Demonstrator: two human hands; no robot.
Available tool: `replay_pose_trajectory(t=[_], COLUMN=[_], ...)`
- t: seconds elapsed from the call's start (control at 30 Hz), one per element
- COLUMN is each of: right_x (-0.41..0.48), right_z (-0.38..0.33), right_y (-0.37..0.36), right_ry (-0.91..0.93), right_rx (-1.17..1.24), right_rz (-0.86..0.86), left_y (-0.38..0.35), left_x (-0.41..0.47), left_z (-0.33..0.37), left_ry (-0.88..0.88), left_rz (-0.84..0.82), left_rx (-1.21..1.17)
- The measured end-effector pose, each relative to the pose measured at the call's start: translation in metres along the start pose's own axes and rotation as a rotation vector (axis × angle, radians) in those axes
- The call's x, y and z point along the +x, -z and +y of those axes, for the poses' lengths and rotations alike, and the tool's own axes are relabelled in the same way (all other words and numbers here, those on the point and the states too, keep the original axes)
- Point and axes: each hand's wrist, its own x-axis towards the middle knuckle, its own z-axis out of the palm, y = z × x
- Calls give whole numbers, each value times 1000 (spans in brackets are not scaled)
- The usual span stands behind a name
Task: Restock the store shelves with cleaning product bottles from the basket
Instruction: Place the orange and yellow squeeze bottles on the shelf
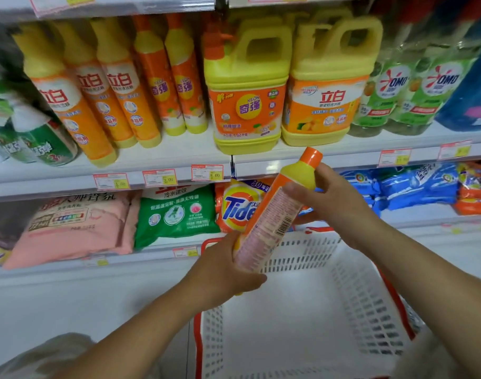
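Both hands grasp one orange bottle, tilted above the white basket: its base is gripped by the left hand, its yellow shoulder by the right hand.

Bottle above basket, before shelves

A pale whitish left sleeve and right sleeve leave the left forearm and right forearm bare.

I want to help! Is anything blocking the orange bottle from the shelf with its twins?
Nothing visible. The left hand and right hand hold the orange bottle; open air leads to the shelf before the matching bottles.
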Motion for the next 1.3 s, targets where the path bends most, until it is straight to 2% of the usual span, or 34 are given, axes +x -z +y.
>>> replay_pose_trajectory(t=[0.1, 0.27, 0.33, 0.4, 0.5, 0.57, 0.67, 0.73, 0.83, 0.9, 1.0, 1.1, 1.3], right_x=[-1, -8, -11, -13, -13, -14, -15, -14, -15, -14, -15, -15, 0], right_z=[4, 1, -1, 0, 1, 0, 0, 2, 2, 5, 6, 2, -13], right_y=[0, 1, -1, -5, -6, -3, -1, -1, -3, -5, -9, -14, -73], right_ry=[1, -9, 2, 14, 16, 21, -2, -27, -43, -50, -64, -89, -36], right_rx=[116, 410, 296, 92, 134, 267, 440, 487, 280, 206, 266, 292, -28], right_rz=[-27, -172, -164, -83, -31, -76, -153, -187, -134, -63, -39, -93, -195], left_y=[5, 20, 18, 13, 12, 17, 27, 26, 16, 13, 19, 29, 75], left_x=[-6, -15, -18, -19, -19, -19, -21, -22, -19, -17, -19, -24, -31], left_z=[-2, 0, -1, -4, -5, -4, -3, -3, -6, -9, -11, -21, -71], left_ry=[4, 18, 13, 1, -18, -6, 78, 85, 44, 37, 16, 1, -9], left_rz=[-19, -113, -101, -54, -21, -91, -291, -289, -115, -61, -104, -114, -57], left_rx=[-20, -216, -189, -146, -111, -142, -390, -423, -199, -149, -183, -201, -86])
